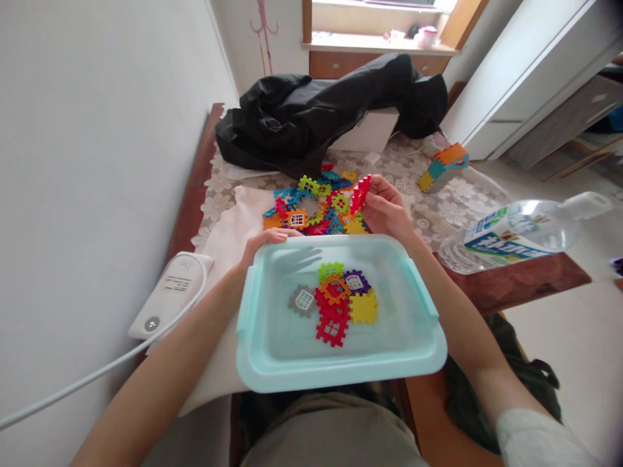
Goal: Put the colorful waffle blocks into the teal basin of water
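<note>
A pale turquoise plastic tub [341,383] is close in front of me. Inside lie several flat interlocking building tiles, among them a yellow tile [363,307], a grey window tile [303,300] and a red tile [333,329]. My left hand [269,240] is at the tub's far left rim, its fingers partly hidden behind the wall and showing as dark shapes through it. Beyond the far right corner, my right hand [387,206] pinches a red toothed tile [361,194] on edge. A pile of mixed coloured tiles [309,207] lies just past the tub.
Black cloth [311,117] is heaped at the back of the table. A joined block of tiles [442,168] stands at the right, near a large clear bottle [525,233]. On the left lie a white device [170,292] and its cable [97,375], beside the wall.
</note>
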Motion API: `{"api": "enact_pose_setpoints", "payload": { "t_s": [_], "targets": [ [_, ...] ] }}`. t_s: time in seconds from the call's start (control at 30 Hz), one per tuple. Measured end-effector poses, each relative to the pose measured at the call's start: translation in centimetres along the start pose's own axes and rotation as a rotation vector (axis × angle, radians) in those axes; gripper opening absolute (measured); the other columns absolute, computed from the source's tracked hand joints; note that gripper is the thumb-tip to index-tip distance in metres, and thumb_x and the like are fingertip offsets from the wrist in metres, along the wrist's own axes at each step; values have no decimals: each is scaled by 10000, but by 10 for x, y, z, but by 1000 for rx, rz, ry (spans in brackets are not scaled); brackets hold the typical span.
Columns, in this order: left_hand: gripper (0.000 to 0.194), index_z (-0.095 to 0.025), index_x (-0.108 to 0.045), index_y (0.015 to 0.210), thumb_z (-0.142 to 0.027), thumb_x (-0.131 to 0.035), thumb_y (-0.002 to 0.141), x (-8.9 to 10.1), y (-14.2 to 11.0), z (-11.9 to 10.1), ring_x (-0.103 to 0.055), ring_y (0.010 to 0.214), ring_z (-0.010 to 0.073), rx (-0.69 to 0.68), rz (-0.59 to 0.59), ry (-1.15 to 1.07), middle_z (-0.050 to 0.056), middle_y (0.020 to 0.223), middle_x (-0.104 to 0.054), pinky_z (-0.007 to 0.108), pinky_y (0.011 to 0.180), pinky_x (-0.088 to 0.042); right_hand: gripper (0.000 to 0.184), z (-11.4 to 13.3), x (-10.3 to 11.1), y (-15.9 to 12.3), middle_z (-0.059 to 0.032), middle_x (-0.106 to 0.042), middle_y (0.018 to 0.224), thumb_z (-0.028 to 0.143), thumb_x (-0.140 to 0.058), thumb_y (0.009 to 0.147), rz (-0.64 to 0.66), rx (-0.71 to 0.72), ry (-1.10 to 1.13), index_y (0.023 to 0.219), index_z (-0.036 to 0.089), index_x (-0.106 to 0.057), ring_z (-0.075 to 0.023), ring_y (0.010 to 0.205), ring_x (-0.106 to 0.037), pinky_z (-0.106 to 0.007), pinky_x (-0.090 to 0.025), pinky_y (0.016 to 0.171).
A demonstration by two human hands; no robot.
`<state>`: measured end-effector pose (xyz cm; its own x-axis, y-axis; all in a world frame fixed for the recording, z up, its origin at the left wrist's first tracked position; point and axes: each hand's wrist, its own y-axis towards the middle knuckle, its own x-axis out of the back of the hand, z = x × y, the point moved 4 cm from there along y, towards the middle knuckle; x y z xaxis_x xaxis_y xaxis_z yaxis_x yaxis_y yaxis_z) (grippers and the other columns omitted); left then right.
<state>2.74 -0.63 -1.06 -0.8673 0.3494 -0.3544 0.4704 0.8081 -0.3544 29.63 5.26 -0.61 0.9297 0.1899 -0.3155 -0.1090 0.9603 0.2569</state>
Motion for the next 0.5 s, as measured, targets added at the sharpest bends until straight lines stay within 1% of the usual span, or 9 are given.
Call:
{"api": "enact_pose_setpoints", "payload": {
  "t_s": [0.07, 0.17, 0.27, 0.33, 0.37, 0.4, 0.43, 0.5],
  "targets": [
    [334, -139, -830, 850, -405, -682, 713, -3, -2, -3, -629, 719, 198, 3, 0, 0, 40, 780, -804, 285, 679, -460, 508, 9, -9, -8, 12, -743, 902, 548, -997, 712, 67, -40, 76, 1041, 306, -695, -217, 818, -730, -367, -655, 764],
    [339, -137, -809, 825, -415, -669, 691, -4, -3, -6, -632, 723, 212, 1, -14, 36, 47, 778, -810, 298, 691, -468, 492, 15, -14, -17, 5, -745, 805, 542, -1012, 722, 201, -111, 110, 1001, 287, -696, -271, 839, -775, -447, -672, 804],
    [352, -149, -815, 834, -434, -667, 690, -3, -1, -5, -625, 724, 213, 8, -18, 64, 35, 775, -811, 296, 696, -475, 449, 15, -17, -21, -9, -751, 724, 559, -999, 761, 412, -196, 84, 945, 262, -717, -305, 855, -802, -490, -669, 831],
    [376, -148, -829, 859, -441, -663, 692, -3, -1, -4, -612, 712, 205, 10, -30, 53, 29, 768, -804, 292, 688, -468, 428, 14, -20, -23, -37, -781, 735, 584, -976, 787, 569, -221, 58, 916, 243, -750, -323, 907, -819, -509, -667, 868],
    [383, -146, -831, 864, -441, -661, 688, -2, -1, -3, -608, 708, 203, 11, -37, 45, 29, 770, -802, 292, 685, -466, 427, 14, -22, -23, -55, -798, 759, 602, -962, 796, 621, -217, 51, 897, 235, -768, -331, 939, -823, -520, -666, 897],
    [380, -146, -827, 856, -438, -660, 680, -2, -1, -3, -608, 708, 203, 13, -40, 42, 30, 767, -797, 293, 685, -465, 431, 13, -22, -23, -68, -813, 791, 623, -946, 805, 627, -199, 52, 879, 232, -781, -336, 969, -824, -528, -664, 925],
    [369, -148, -820, 842, -437, -661, 676, -2, -1, -3, -614, 719, 207, 11, -44, 44, 30, 761, -791, 295, 694, -469, 436, 13, -21, -20, -75, -825, 828, 643, -930, 813, 585, -173, 53, 865, 233, -790, -334, 989, -823, -530, -662, 951],
    [330, -156, -799, 798, -430, -668, 669, 0, 0, -4, -629, 751, 220, 0, -52, 64, 25, 724, -764, 295, 712, -479, 445, 9, -15, -13, -70, -838, 900, 676, -908, 829, 420, -118, 15, 866, 246, -800, -308, 989, -816, -500, -663, 973]
  ]
}}
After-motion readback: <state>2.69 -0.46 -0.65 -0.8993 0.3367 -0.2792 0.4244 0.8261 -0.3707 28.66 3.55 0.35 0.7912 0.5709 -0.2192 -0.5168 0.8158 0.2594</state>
